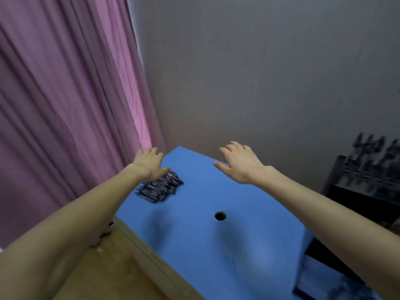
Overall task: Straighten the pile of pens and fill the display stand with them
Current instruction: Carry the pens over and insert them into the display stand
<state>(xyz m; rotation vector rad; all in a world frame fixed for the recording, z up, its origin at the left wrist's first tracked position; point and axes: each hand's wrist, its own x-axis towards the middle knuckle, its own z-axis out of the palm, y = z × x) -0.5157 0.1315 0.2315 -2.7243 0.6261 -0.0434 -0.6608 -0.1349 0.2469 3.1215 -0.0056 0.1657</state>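
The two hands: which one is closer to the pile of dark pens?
The left hand. It reaches out right at the far edge of the pile of dark pens on the blue table top. The right hand hovers open off to the side, well away from it.

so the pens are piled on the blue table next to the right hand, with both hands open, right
Not quite: the pens are piled on the blue table next to the left hand, not the right hand, which is off to the other side. Both hands are open, as the head view shows.

Blue table (216,245) with round hole (220,216), dark pen pile (160,188) on top
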